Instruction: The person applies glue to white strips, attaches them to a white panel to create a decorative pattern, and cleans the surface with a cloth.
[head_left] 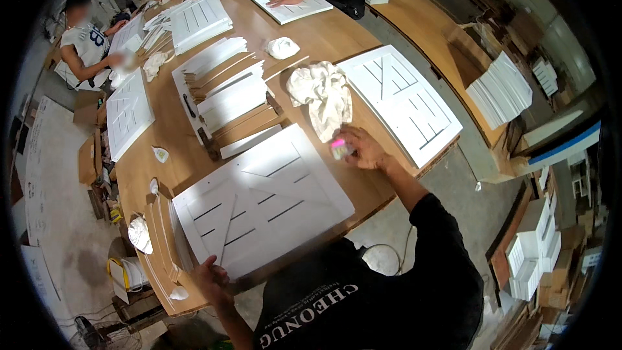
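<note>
A large white slatted panel (259,201) with slots and a diagonal strip lies on the wooden table in front of me. At its near left corner is my left hand (212,280), one finger stretched out and the others partly bent, with nothing visible in it. Beyond the panel's right side, my right hand (364,148) is closed round a small pale object with a bright pink end (339,148). That object is blurred, and its kind cannot be made out. A crumpled white cloth (319,94) lies just past my right hand.
Another white panel (405,104) lies at the right edge. A wooden tray (214,149) holds white and brown strips in the middle. Cardboard strips (161,233) stand at the left. Co-workers (81,45) handle panels on the far side. White boards (500,91) are stacked on the right bench.
</note>
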A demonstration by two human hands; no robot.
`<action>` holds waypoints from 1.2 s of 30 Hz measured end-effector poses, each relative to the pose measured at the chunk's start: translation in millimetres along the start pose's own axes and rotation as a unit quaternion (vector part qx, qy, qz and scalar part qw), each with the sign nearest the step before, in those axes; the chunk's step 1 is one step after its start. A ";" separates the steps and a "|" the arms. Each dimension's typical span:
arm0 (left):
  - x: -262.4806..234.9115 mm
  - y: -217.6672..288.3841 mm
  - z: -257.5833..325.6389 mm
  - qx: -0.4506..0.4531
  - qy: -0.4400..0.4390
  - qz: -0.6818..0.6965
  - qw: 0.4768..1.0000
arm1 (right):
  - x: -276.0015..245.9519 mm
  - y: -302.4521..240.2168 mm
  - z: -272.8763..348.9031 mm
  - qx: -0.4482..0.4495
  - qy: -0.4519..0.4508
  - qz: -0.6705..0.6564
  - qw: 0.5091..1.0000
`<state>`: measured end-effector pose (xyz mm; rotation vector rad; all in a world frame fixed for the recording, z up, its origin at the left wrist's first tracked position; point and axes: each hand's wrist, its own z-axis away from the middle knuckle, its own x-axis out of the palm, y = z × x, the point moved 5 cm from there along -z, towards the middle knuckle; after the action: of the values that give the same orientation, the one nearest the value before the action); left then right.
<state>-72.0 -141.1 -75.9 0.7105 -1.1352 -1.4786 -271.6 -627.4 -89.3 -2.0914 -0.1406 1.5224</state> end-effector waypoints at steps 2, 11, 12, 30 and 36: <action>8.8 7.3 -2.7 -0.028 0.000 -0.017 0.999 | -2.9 -18.8 -3.4 -0.007 -0.018 0.064 0.998; 79.6 21.5 -13.4 0.048 -0.133 -0.088 0.986 | -10.5 45.0 -84.8 0.352 0.220 -0.165 0.895; 89.6 23.8 -12.2 0.051 -0.147 -0.041 0.987 | -8.6 37.7 -100.2 0.344 0.252 -0.234 0.874; 42.4 194.5 -30.4 0.373 0.117 -0.275 0.878 | -1.7 -169.0 -81.4 -0.013 0.006 -0.207 0.978; 38.8 52.0 -14.3 0.333 -0.041 -0.710 0.620 | 85.2 -188.9 -79.0 -0.030 0.018 -0.075 0.997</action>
<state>-48.0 -179.9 -27.6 2.5078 -1.1554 -2.3028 -126.9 -463.0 -53.9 -2.1028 -0.3264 1.4053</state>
